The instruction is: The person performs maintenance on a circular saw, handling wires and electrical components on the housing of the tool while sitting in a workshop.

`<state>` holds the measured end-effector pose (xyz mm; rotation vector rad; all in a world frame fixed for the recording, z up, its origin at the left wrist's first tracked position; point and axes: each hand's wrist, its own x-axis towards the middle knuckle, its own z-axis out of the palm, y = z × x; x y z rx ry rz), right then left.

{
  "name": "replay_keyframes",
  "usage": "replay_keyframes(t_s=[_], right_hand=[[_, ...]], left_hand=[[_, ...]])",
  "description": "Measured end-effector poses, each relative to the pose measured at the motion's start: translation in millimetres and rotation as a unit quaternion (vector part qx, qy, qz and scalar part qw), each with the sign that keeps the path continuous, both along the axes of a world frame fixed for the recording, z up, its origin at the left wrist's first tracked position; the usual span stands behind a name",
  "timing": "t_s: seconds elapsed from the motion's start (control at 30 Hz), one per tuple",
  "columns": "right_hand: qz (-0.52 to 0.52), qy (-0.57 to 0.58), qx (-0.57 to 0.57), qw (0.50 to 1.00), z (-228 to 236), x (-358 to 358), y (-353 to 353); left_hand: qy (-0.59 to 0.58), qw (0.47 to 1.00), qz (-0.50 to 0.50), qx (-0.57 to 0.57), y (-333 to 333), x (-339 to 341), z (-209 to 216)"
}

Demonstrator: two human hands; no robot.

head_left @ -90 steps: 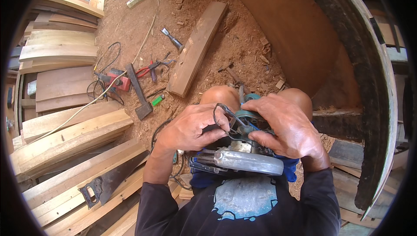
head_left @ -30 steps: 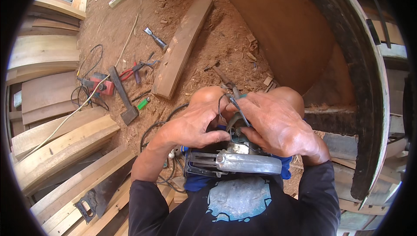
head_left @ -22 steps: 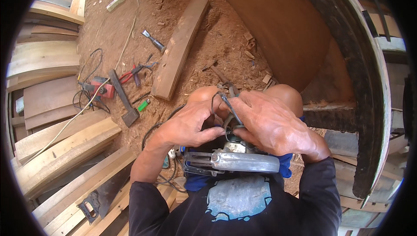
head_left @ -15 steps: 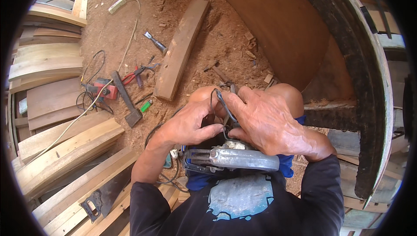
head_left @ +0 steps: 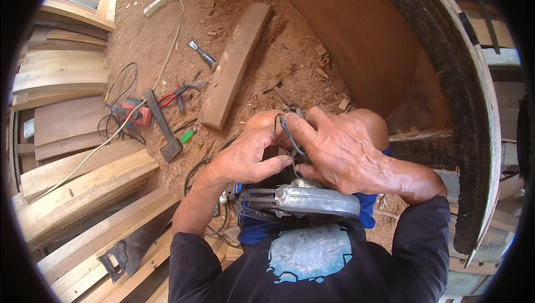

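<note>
A circular saw (head_left: 317, 204) with a silver metal guard lies in my lap, against my dark shirt. Just beyond its guard, both my hands meet over the tool's body. My right hand (head_left: 348, 149) curls its fingers round a dark wire (head_left: 291, 137), which loops up between the two hands. My left hand (head_left: 251, 161) is closed, its thumb pressed toward the right fingertips. Whatever lies between the left fingers is hidden, as is most of the saw's body under my hands.
Beyond my knees a thick plank (head_left: 237, 66) lies on sawdust. To its left are a chisel (head_left: 203, 55), red-handled pliers (head_left: 170, 97), a hammer-like tool (head_left: 163, 130), a green lighter (head_left: 188, 134) and a red power tool (head_left: 136, 112). A handsaw (head_left: 136, 247) rests on boards. A curved wooden structure (head_left: 446, 80) stands right.
Both hands stay at the wire over the saw, with only slight finger movement. My right forearm and elbow have shifted a little outward to the right.
</note>
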<state>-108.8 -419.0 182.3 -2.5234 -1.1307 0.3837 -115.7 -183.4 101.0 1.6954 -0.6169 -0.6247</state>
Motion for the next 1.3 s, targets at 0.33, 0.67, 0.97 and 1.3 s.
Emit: replay_keyframes(t_s=[0.33,0.67,0.97,1.3], right_hand=[[0.028,0.100,0.035,0.994,-0.4,14.8,-21.3],[0.033,0.297,0.321,0.899,-30.1,0.6,-51.0],[0.028,0.266,0.328,0.906,-26.1,-5.0,-33.7],[0.047,0.245,0.333,0.909,-22.4,-13.3,-18.0]], left_hand=[[-0.028,0.999,0.001,0.026,8.1,-6.7,-5.6],[-0.067,0.998,0.018,-0.007,38.2,-28.7,-16.7],[-0.062,0.995,0.021,0.078,36.4,-31.4,-6.3],[-0.029,0.994,0.076,0.075,37.7,-48.0,5.8]])
